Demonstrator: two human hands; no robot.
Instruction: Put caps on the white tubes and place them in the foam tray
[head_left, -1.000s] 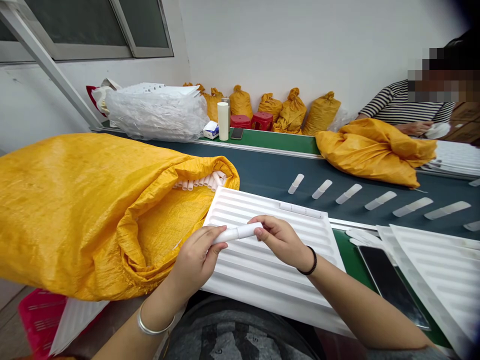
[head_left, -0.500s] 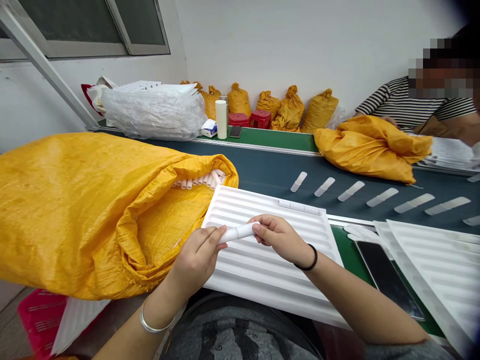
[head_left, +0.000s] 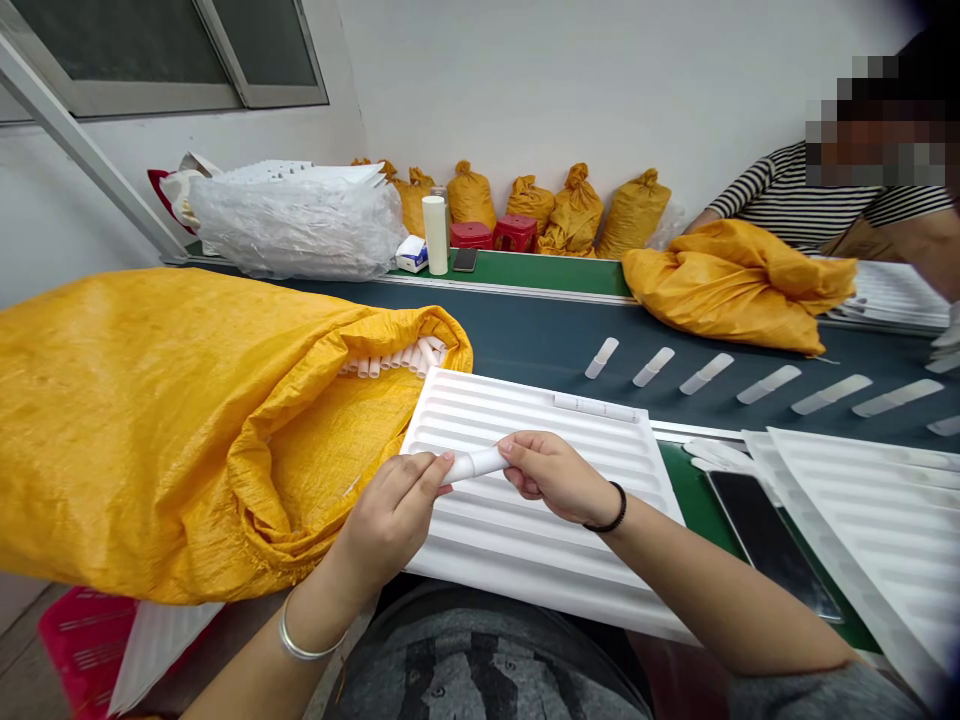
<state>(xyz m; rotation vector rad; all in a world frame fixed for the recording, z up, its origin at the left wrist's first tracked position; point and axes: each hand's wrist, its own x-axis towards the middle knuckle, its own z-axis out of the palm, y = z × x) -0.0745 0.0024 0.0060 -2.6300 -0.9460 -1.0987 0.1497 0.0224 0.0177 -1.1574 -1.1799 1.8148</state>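
Note:
A slim white tube (head_left: 484,463) with a visible joint is held level between both hands, above the ridged white tray (head_left: 525,535). My left hand (head_left: 397,505) is closed round its left end. The fingers and thumb of my right hand (head_left: 551,472) pinch the right end. Another white tube (head_left: 596,407) with faint printed marks lies in the tray's far right groove. To the left, a big yellow sack (head_left: 135,400) lies on its side, and several white tubes (head_left: 382,363) show inside its mouth.
Several capped white tubes (head_left: 706,374) lie spaced in a row on the dark conveyor belt (head_left: 525,335). A phone (head_left: 772,540) and more ridged trays (head_left: 862,510) are at right. Across the belt, a person in a striped shirt (head_left: 780,195) sits behind another yellow sack (head_left: 742,285).
The camera view has shifted slightly. The tubes on the belt have moved a little to the right relative to the sack behind. Both hands keep the same hold on the tube.

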